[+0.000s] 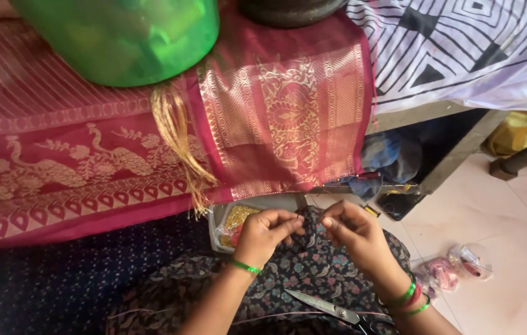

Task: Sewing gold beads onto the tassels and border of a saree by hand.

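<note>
Both hands, left hand (268,231) and right hand (351,231), pinch shut at lower centre, seemingly on a thread too fine to see, just below the sari (276,124), scissors (328,305) handy on the lap.

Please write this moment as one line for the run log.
left hand: fingertips pinched, contents too small to tell | right hand: pinched alike, close beside | scissors: on lap | bead tray: behind left hand

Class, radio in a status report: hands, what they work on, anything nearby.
Left hand and right hand pinched together over lap. Item between fingertips too small to tell. Scissors on lap, bead tray beside left hand.
</note>
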